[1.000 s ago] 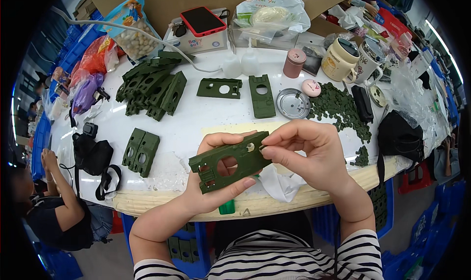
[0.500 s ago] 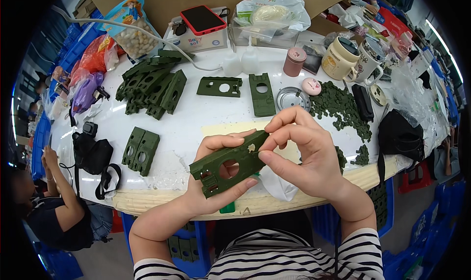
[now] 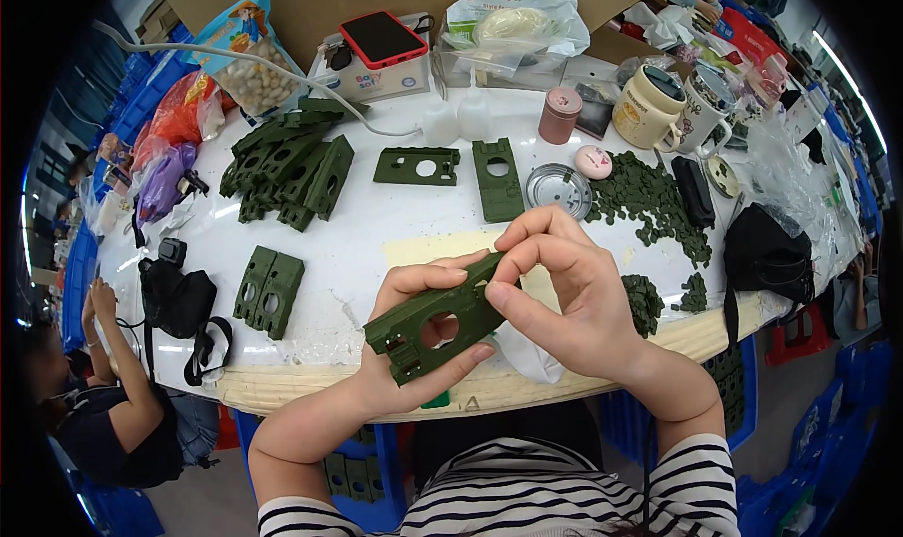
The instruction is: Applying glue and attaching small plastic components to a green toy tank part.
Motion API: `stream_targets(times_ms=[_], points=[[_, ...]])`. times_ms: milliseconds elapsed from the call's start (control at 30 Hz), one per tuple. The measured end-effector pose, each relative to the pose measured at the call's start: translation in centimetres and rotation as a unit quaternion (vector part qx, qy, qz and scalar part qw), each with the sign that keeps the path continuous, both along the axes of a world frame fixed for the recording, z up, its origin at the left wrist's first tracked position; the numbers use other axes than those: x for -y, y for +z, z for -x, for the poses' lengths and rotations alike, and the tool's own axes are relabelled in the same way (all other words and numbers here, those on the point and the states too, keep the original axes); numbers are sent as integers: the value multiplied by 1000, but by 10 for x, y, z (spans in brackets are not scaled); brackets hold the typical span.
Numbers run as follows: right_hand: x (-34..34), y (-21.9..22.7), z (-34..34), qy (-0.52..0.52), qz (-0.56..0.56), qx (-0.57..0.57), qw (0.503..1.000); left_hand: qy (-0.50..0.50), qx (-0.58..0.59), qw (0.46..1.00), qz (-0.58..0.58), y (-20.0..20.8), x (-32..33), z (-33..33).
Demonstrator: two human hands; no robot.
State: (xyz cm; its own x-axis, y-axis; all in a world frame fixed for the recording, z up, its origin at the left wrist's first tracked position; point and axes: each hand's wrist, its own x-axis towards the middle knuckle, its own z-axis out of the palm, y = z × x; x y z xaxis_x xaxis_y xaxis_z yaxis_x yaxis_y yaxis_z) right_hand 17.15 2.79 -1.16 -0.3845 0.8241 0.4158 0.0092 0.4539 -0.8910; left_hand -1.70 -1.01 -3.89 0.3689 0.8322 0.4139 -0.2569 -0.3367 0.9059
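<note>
A dark green plastic toy tank hull [image 3: 470, 304] with a round hole lies tilted in my left hand [image 3: 384, 385], fingers along its far side and thumb along its near edge. My right hand [image 3: 588, 302] is at the hull's far right end, thumb and index finger pinched together over its small opening. Whatever sits between those fingertips is hidden. Two similar hull pieces, one lying sideways [image 3: 393, 165] and one upright [image 3: 499, 203], rest beyond my hands. Small green parts [image 3: 644, 198] are heaped to the right.
Stacked green hulls [image 3: 292, 175] stand back left, with a joined pair [image 3: 268, 292] nearer. White squeeze bottles [image 3: 475, 116], a round metal tin [image 3: 557, 191], a pink canister [image 3: 561, 116] and mugs [image 3: 649, 109] line the back. A black bag [image 3: 767, 255] sits right. Another person works at left.
My right fingertips have moved slightly left onto the hull's small opening, which is now mostly covered. The hull has tilted a little in my left hand.
</note>
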Motion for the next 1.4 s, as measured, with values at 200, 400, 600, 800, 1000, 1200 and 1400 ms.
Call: stream_targets(times_ms=[200, 400, 600, 800, 1000, 1200, 1400], points=[[0, -3, 2, -13, -28, 1, 1000, 2, -8, 1000, -6, -1, 0, 0], [3, 0, 2, -5, -11, 22, 1000, 10, -9, 1000, -12, -2, 0, 0], [2, -6, 6, -58, -54, 10, 997, 16, -10, 1000, -17, -5, -1, -1], [1, -5, 7, -57, -56, 14, 997, 15, -2, 1000, -12, -5, -1, 0], [-2, -3, 4, -53, -81, 29, 995, -3, 2, 1000, 3, -4, -1, 2], [-32, 27, -42, -1, -129, 104, 986, -68, 80, 978, 178, 5, 0, 11], [-51, 21, -90, 127, 38, 472, 871, -134, 39, 964, 225, 9, -2, 8]])
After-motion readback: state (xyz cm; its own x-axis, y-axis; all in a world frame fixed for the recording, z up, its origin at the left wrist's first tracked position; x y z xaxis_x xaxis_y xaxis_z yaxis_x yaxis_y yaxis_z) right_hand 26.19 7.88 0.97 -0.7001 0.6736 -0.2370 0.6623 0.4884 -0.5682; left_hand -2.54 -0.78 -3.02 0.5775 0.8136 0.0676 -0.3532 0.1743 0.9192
